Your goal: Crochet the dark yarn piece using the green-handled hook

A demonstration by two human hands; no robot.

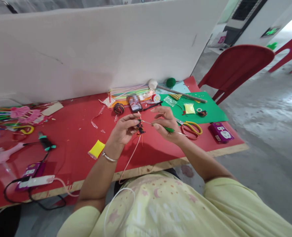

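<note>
Yarn work at a red-covered surface (72, 135): a person's L. hand (124, 129) pinches a small dark yarn piece (141, 128) just above the surface's near edge, while the R. hand (166, 122) grips a green-handled hook (170, 129) betw. thumb and finger, its tip at the piece. Step in hand looks like working a stitch, prob. crochet; the next move would call for a steady L. pinch and a small, controlled turn of the hook. A pale pink strand (130, 158) hangs below the piece. A yarn ball (118, 108) sits beyond the L. hand, near a phone (135, 104). Hard to make out: the hook tip, perhaps inside a loop; L. fingertips partly hidden behind the work.
</note>
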